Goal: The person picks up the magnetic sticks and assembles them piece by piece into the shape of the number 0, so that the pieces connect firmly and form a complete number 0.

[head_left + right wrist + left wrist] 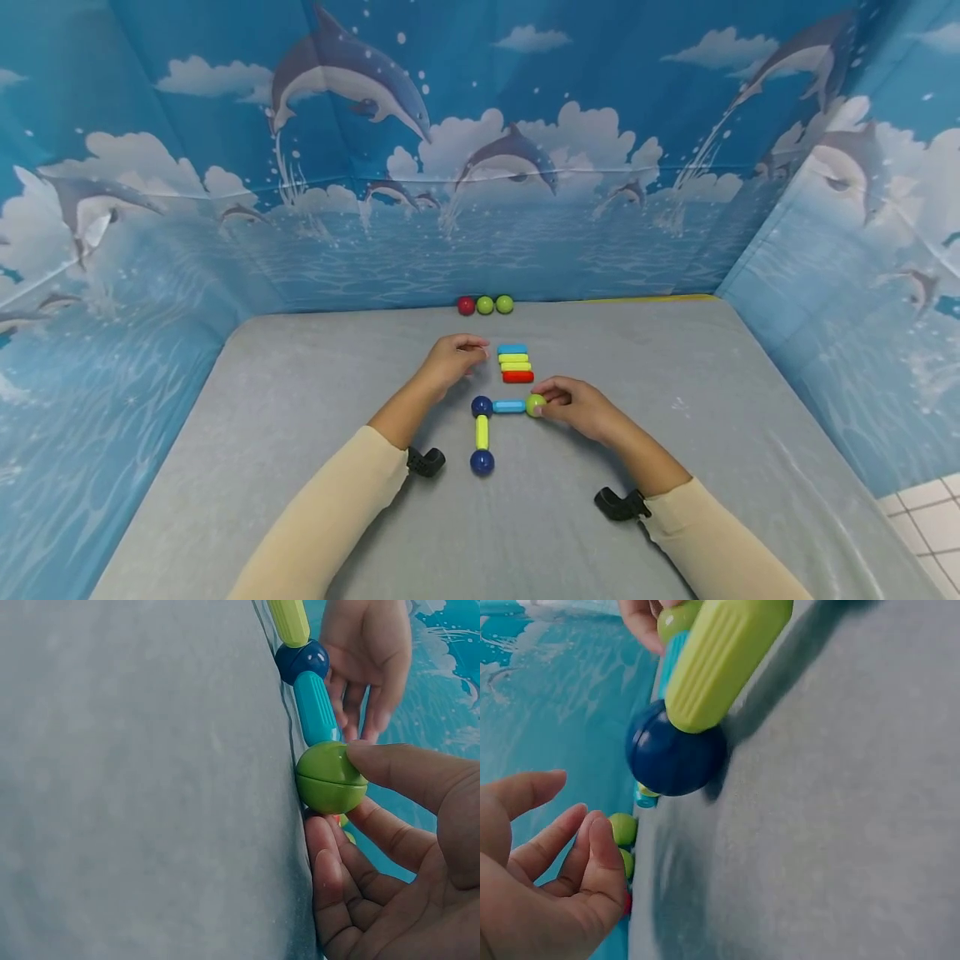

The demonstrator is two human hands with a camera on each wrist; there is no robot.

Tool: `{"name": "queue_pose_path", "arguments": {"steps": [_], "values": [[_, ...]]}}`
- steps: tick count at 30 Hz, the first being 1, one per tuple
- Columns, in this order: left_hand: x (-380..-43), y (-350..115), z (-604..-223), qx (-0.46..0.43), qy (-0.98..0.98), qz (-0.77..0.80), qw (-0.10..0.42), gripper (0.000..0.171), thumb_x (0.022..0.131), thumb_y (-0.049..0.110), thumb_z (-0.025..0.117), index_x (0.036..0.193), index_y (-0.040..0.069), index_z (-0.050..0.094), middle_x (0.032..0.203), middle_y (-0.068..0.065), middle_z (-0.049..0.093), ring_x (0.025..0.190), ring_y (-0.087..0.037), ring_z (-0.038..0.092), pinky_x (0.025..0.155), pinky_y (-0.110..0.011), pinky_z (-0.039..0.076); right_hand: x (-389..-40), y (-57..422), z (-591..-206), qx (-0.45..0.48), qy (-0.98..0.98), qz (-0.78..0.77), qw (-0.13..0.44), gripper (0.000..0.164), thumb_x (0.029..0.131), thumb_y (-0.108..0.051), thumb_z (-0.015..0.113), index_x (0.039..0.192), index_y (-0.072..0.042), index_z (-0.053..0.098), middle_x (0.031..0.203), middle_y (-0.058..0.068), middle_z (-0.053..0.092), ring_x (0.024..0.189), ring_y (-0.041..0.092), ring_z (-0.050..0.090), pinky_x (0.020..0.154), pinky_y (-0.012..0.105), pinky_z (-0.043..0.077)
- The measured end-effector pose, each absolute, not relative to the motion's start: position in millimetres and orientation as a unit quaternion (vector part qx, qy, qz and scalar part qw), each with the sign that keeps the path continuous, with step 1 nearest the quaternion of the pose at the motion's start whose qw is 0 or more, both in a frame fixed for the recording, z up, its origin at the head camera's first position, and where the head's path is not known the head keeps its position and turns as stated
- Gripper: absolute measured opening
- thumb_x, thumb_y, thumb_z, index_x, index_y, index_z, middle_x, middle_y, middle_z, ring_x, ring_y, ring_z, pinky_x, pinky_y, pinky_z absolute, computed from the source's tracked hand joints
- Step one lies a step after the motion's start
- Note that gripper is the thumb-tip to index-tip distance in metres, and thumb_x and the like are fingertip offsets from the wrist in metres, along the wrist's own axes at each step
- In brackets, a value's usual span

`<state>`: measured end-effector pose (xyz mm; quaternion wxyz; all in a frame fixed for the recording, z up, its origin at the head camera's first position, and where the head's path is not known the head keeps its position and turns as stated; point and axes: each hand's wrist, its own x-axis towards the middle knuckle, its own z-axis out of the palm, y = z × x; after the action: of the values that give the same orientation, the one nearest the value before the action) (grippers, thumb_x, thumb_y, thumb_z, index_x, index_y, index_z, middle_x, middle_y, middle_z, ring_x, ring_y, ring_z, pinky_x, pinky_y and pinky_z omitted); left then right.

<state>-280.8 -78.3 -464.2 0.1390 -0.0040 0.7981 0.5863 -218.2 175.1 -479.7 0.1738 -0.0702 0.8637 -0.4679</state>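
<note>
My right hand (581, 407) pinches a green ball (535, 406) between thumb and fingers, as the right wrist view also shows. That ball touches the right end of a light blue rod (509, 407), whose left end meets a dark blue ball (482, 407). From there a yellow-green rod (482, 432) runs toward me to a second dark blue ball (482, 462). Beyond this L-shaped chain, my left hand (453, 360) hovers with loosely bent fingers and nothing between them. In the left wrist view, its thumb and fingertips stand apart.
Just right of the left hand lies a row of loose rods: a blue rod (512, 349), two yellow-green rods (513, 358) and a red rod (518, 377). A red ball (466, 306) and two green balls (495, 305) sit at the grey table's (337, 350) back edge, against a dolphin-print curtain (480, 242).
</note>
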Motion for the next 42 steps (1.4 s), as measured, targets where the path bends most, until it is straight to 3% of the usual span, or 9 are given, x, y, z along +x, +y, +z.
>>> {"name": "queue_pose_path", "arguments": {"steps": [6, 13, 26, 34, 42], "values": [[-292.6, -73.8, -477.0, -0.015, 0.797, 0.589, 0.131, 0.031, 0.097, 0.019, 0.066, 0.126, 0.008, 0.069, 0.118, -0.008, 0.070, 0.106, -0.024, 0.066, 0.084, -0.032, 0.056, -216.2, 173.5, -480.7, -0.068, 0.864, -0.468, 0.174, 0.034, 0.093, -0.029, 0.074, 0.124, -0.015, 0.068, 0.115, 0.006, 0.067, 0.098, 0.019, 0.060, 0.082, 0.030, 0.050], [-300.2, -67.7, -485.2, -0.004, 0.795, 0.591, 0.134, 0.030, 0.098, 0.019, 0.066, 0.126, 0.008, 0.070, 0.124, -0.009, 0.071, 0.108, -0.021, 0.068, 0.091, -0.035, 0.057, -216.2, 174.8, -480.6, -0.066, 0.864, -0.468, 0.171, 0.033, 0.094, -0.027, 0.073, 0.124, -0.015, 0.067, 0.114, 0.006, 0.067, 0.098, 0.019, 0.060, 0.082, 0.031, 0.051], [-309.1, -56.6, -485.1, 0.017, 0.818, 0.560, 0.133, 0.032, 0.095, 0.018, 0.068, 0.126, 0.010, 0.070, 0.129, -0.007, 0.068, 0.099, -0.019, 0.064, 0.083, -0.030, 0.056, -217.5, 174.7, -481.6, -0.070, 0.868, -0.461, 0.170, 0.032, 0.094, -0.028, 0.072, 0.124, -0.016, 0.067, 0.116, 0.005, 0.067, 0.100, 0.018, 0.060, 0.085, 0.033, 0.051], [-309.1, -49.6, -480.5, 0.035, 0.857, 0.495, 0.139, 0.038, 0.094, 0.024, 0.071, 0.130, 0.011, 0.068, 0.136, -0.012, 0.062, 0.128, -0.030, 0.056, 0.108, -0.045, 0.048, -217.0, 174.6, -479.9, -0.075, 0.867, -0.463, 0.168, 0.032, 0.094, -0.028, 0.072, 0.124, -0.016, 0.067, 0.115, 0.005, 0.067, 0.099, 0.018, 0.060, 0.085, 0.032, 0.051], [-308.0, -39.9, -481.1, 0.050, 0.907, 0.402, 0.113, 0.035, 0.098, 0.028, 0.066, 0.127, 0.009, 0.070, 0.129, -0.012, 0.058, 0.118, -0.027, 0.057, 0.102, -0.042, 0.049, -215.9, 175.2, -480.6, -0.086, 0.865, -0.466, 0.167, 0.034, 0.095, -0.029, 0.072, 0.125, -0.013, 0.067, 0.115, 0.008, 0.067, 0.099, 0.018, 0.060, 0.084, 0.031, 0.050]]}}
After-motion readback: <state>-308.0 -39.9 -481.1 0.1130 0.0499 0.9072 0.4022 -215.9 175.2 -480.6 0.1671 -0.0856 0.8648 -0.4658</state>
